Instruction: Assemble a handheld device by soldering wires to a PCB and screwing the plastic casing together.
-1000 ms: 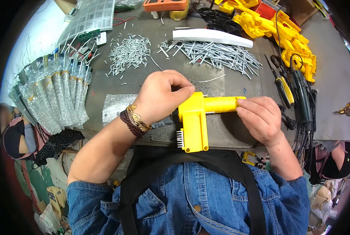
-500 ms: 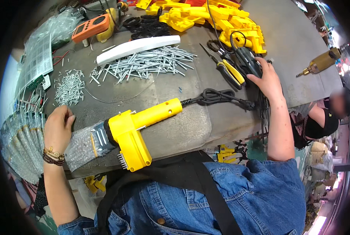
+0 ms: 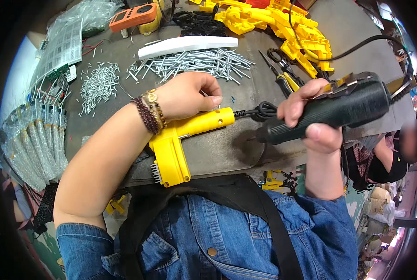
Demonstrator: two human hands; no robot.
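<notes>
My right hand is wrapped around a black electric screwdriver, held in the air above the table's right front part. Its tip points left, toward a yellow power tool housing with a handle. My left hand, with bracelets at the wrist, hovers over that handle, thumb and fingers curled together. Whatever they pinch, if anything, is too small to make out. The housing lies near the table's front edge, with screw holes, a toothed end and a black cord. My left forearm hides part of it.
Long screws are heaped beside a white strip; short screws lie left of them. Yellow-handled pliers and yellow plastic shells are at the back right. Bubble-wrapped parts line the left edge. A person sits at right.
My right hand has lifted the screwdriver off the table and brought it nearer. My left hand has moved right, from beside the short screws to over the yellow handle.
</notes>
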